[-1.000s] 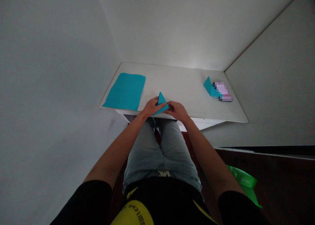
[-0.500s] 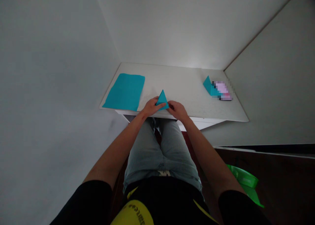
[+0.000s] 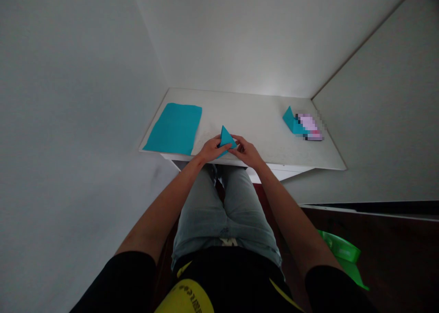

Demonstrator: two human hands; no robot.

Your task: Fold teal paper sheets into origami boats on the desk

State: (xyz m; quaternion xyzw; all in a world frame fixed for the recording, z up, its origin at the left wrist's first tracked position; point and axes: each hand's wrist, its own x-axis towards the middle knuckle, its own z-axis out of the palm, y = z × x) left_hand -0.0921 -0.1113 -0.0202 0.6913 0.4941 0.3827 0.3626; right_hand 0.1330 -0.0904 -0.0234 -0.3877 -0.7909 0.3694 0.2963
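Observation:
A small folded teal paper triangle (image 3: 226, 137) stands point-up near the front edge of the white table (image 3: 260, 121). My left hand (image 3: 210, 149) pinches its left side with curled fingers. My right hand (image 3: 247, 151) grips its right side, fingers pressed on the fold. Both hands rest just above the table's front edge, over my knees.
A flat teal paper sheet (image 3: 174, 128) lies at the table's left. At the right lies another folded teal piece (image 3: 292, 120) beside a blurred-out object (image 3: 310, 127). White walls close in on three sides. A green object (image 3: 343, 256) sits on the dark floor at my right.
The triangle has tilted slightly and my right fingers have shifted up onto its right edge. Both hands stay at the same spot.

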